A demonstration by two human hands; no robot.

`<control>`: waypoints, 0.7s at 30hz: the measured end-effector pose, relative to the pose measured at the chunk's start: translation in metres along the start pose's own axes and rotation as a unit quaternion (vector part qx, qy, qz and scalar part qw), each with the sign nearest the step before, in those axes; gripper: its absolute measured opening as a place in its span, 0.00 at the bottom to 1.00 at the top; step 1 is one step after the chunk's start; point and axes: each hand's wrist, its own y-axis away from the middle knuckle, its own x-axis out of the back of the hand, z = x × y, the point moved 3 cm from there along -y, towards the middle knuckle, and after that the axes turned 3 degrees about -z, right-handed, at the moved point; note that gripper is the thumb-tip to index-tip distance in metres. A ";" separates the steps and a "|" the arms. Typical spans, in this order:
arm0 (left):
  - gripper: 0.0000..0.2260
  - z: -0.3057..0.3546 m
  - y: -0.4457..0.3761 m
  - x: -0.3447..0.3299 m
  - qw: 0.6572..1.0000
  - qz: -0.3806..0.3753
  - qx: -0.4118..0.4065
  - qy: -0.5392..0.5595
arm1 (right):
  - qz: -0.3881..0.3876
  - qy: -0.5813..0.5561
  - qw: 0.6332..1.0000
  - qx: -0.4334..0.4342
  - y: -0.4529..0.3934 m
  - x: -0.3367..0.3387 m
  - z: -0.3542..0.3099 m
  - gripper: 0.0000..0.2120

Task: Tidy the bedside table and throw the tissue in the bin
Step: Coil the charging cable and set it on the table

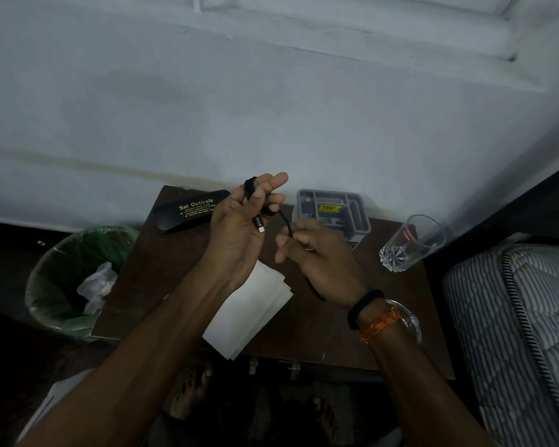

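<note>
coiling a black cable [283,217] mid-frame, tidying half done.
left hand [239,227] wrapped in loops, right hand [317,253] pinching its end; tissue [252,311] unbinned.

On the table [352,333], case [188,214] sits left of organiser [333,211] (glass [410,243] rightmost); bin [75,279] stands left.

Above the dark desk [175,279] the left hand [239,227] has a black cable [250,188] looped round its fingers, the plug end lying in its palm; the right hand [317,256] pinches the cable's free length; folded white tissue [255,314] lies beneath; a spectacle case [188,211], grey organiser [333,209] and glass tumbler [410,243] stand behind; a green-lined bin [75,279] sits left of the desk.
</note>
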 end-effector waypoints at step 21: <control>0.25 -0.021 0.023 -0.007 0.610 -0.263 -0.260 -0.701 | -0.075 -0.120 0.987 -0.080 0.012 0.047 0.008 0.08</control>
